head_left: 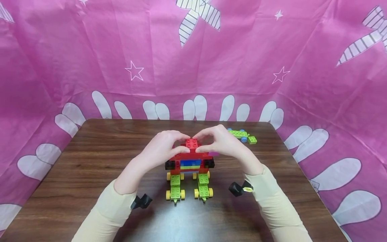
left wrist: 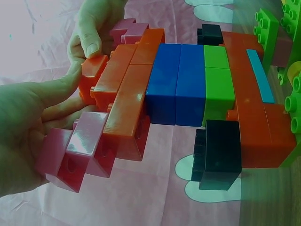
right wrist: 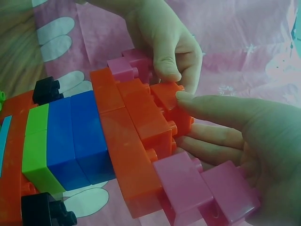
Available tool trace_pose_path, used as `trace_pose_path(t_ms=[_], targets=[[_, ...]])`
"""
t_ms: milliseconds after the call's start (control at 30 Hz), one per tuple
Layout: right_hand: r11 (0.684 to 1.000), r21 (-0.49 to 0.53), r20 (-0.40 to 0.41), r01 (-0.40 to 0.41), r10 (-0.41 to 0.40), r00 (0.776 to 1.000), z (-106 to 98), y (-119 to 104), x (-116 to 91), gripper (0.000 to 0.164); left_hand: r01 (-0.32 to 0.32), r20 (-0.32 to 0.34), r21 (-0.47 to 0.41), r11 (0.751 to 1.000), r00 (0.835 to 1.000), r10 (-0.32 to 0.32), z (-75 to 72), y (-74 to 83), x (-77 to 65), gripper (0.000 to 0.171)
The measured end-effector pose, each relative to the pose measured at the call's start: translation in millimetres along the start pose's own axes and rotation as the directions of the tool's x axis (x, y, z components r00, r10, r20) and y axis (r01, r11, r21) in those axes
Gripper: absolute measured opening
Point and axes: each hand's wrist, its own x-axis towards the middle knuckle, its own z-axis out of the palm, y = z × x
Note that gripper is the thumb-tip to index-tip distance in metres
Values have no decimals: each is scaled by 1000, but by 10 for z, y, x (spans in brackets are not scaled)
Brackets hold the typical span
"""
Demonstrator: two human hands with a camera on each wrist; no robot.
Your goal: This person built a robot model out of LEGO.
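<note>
A toy brick figure stands on the table between both hands, with a red brick (head_left: 191, 143) on top. The left hand (head_left: 160, 146) pinches this brick from the left, thumb in front and fingers behind. From the right, the right hand (head_left: 222, 143) grips the same brick with its thumb and fingers. Under it come wider red bricks (left wrist: 129, 96), then blue bricks (left wrist: 176, 84) and lime bricks (left wrist: 218, 84). Stepped pink bricks (right wrist: 176, 176) jut out at the sides, close to the palms. Black bricks (left wrist: 221, 150) stick out lower down. Two lime wheeled bases (head_left: 175, 191) carry the figure.
A lime wheeled base (head_left: 239, 133) with blue wheels lies at the back right, beside a small lime brick piece (head_left: 252, 139). Black wrist devices (head_left: 143, 201) hang below both sleeves. A pink patterned cloth (head_left: 163, 67) stands behind the wooden table (head_left: 105, 141).
</note>
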Motion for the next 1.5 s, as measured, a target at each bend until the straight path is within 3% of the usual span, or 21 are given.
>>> trace_pose_path(t_ms=[833, 1500], targets=[[1000, 28, -13, -4, 5, 1000, 20, 30, 16, 33, 32, -27, -48, 998, 999, -33, 31, 16, 11, 40], [1000, 12, -7, -19, 19, 1000, -2, -5, 6, 33, 9, 9, -54, 999, 1000, -8, 9, 1, 34, 41]])
